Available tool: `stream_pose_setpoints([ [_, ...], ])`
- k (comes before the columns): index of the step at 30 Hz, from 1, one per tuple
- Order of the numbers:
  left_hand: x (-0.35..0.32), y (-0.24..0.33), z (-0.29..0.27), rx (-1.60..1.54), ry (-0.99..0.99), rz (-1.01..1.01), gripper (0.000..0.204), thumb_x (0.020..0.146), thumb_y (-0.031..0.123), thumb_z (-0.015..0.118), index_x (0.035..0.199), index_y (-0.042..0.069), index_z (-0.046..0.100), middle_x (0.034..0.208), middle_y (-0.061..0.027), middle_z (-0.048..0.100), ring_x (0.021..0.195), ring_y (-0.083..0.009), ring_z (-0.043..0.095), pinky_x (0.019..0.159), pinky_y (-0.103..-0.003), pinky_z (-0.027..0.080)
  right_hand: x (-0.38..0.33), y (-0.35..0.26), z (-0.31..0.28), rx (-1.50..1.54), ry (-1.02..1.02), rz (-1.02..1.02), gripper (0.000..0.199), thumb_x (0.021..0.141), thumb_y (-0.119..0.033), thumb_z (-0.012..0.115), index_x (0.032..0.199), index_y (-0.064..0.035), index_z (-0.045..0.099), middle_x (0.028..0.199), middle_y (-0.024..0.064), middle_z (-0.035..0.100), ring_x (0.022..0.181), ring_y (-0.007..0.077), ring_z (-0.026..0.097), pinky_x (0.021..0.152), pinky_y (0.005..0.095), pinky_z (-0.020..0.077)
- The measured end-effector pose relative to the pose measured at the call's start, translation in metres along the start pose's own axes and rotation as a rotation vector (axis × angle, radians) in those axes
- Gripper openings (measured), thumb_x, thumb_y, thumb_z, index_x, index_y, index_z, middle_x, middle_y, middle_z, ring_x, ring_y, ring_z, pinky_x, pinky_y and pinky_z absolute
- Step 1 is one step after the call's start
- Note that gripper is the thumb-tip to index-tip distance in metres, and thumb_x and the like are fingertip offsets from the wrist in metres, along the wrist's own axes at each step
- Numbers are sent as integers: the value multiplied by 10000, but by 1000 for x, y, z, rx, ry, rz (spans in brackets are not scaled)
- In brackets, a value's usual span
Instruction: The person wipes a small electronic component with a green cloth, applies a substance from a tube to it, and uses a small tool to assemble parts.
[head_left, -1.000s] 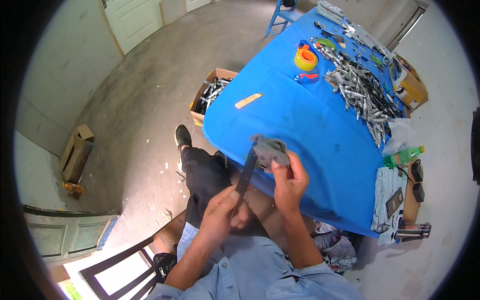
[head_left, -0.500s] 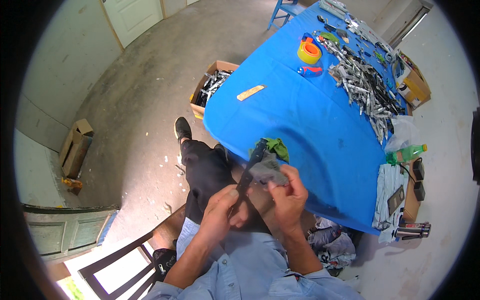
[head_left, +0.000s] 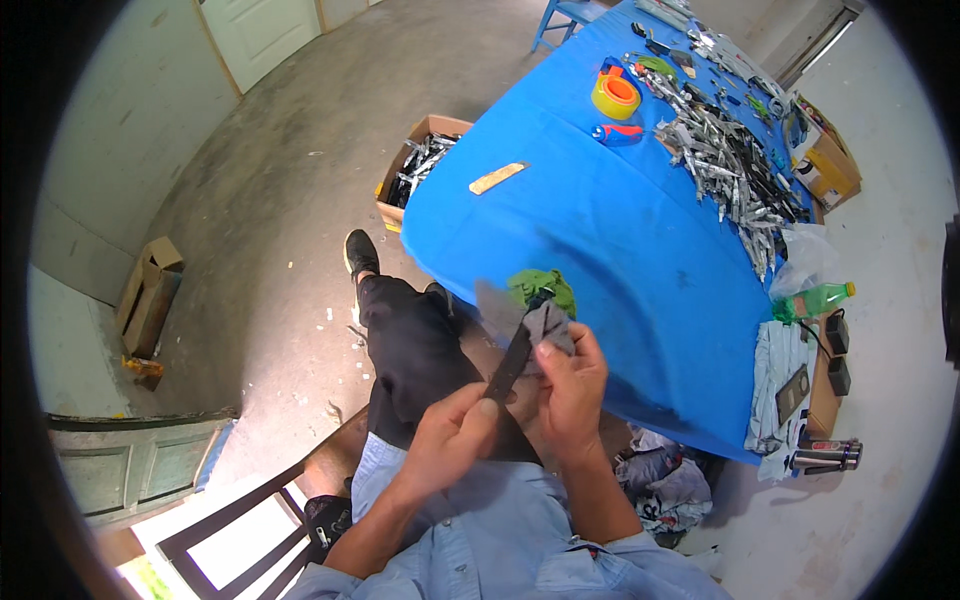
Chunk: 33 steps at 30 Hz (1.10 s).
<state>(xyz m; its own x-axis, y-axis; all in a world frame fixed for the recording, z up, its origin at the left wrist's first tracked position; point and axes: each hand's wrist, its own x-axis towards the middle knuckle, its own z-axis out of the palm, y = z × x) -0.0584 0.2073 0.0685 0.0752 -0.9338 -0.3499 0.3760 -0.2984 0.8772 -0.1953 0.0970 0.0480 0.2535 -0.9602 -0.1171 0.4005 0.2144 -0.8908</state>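
Note:
My left hand [head_left: 448, 438] grips the lower end of a long, flat black strip [head_left: 512, 364], thumb along the top. The strip slants up and away to the right above my lap. Pinched in my right hand [head_left: 575, 402] is a crumpled grey cloth [head_left: 549, 326], which wraps around or lies against the strip's upper end; the exact contact is hidden. A green cloth [head_left: 546, 284] lies just beyond it on the near edge of the blue-covered table [head_left: 560, 220]. Motion blurs my left hand a little, and what the strip is exactly cannot be made out.
A heap of silver and black pieces [head_left: 725, 165] spreads over the table's right side. Yellow-orange tape [head_left: 615, 97], a blue-red tool [head_left: 617, 134], a tan strip [head_left: 498, 178] and a green bottle [head_left: 815, 302] lie around. A cardboard box of similar pieces [head_left: 391, 215] stands on the floor.
The grey cloth and my right hand have shifted slightly up to the strip's far end. More of the strip shows between my hands, and my left hand has moved slightly down and right.

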Motion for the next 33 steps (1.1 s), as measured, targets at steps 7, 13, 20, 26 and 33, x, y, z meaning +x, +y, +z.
stream_pose_setpoints([
  [7, -6, -5, 1, 51, -17, 26, 271, 1109, 168, 504, 1238, 2, 676, 712, 52, 525, 615, -30, 468, 556, -231, 394, 14, -10, 3, 77, 33, -2, 232, 990, -26, 686, 1193, 39, 595, 1117, 123, 718, 949, 170, 708, 896, 329, 581],
  [13, -7, -8, -10, -49, -30, 26, 373, 1126, 293, 459, 1218, 1, 673, 657, 4, 550, 543, -66, 469, 511, -245, 372, 17, -1, -16, 175, 54, 39, 257, 1039, -124, 648, 1258, -1, 596, 1172, 97, 718, 964, 192, 724, 875, 363, 616],
  [20, 4, -1, -11, -130, -16, -11, 467, 1122, 392, 411, 1164, -6, 653, 615, -36, 552, 473, -104, 432, 475, -267, 382, -8, 5, 1, 269, -93, 236, 303, 1043, -84, 587, 1329, 8, 550, 1174, 104, 691, 978, 189, 695, 902, 337, 584],
  [26, 7, -11, -18, -244, -55, -66, 503, 1143, 414, 376, 1143, -9, 650, 619, -46, 554, 465, -111, 423, 473, -274, 413, -29, 20, 3, 301, -196, 273, 299, 1015, -14, 603, 1308, 16, 558, 1097, 94, 688, 953, 168, 675, 914, 310, 562],
  [33, 7, -28, -18, -215, -108, -79, 524, 1155, 434, 377, 1115, -9, 653, 637, -61, 586, 464, -105, 432, 449, -261, 383, -12, 21, -10, 310, -82, 175, 283, 968, 86, 628, 1240, 26, 577, 1147, 131, 710, 997, 204, 720, 885, 345, 601],
])
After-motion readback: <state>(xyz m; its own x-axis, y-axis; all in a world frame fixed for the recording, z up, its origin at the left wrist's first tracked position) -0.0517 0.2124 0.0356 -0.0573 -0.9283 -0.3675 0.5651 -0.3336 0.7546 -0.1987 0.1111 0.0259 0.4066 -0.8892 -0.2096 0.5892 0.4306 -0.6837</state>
